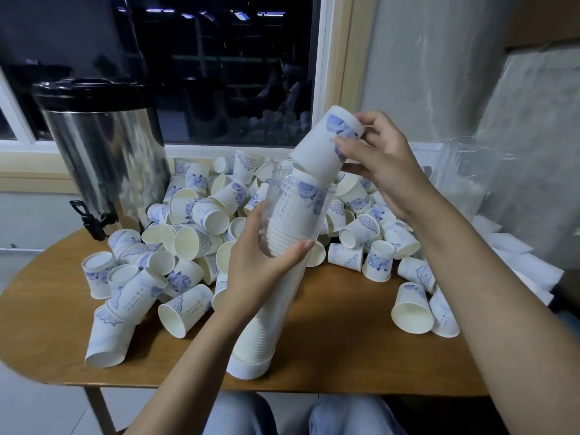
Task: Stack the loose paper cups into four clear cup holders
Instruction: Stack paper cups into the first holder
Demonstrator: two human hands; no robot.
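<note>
A tall clear cup holder (pixel 284 196) leans over the table's middle, packed with a long stack of white paper cups (pixel 260 337) that reaches down to the wood. My left hand (pixel 266 265) grips the holder around its upper part. My right hand (pixel 376 161) pinches an upside-down white cup with blue flowers (pixel 320 146), which sits tilted on the holder's open top, over the uppermost stacked cup. Several loose cups (pixel 188 221) lie heaped behind and to both sides.
A steel drinks urn (pixel 106 152) with a black tap stands at the back left on the round wooden table (pixel 50 334). More clear holders (pixel 464 177) stand at the right by the wall. A dark window is behind. My knees show below the table edge.
</note>
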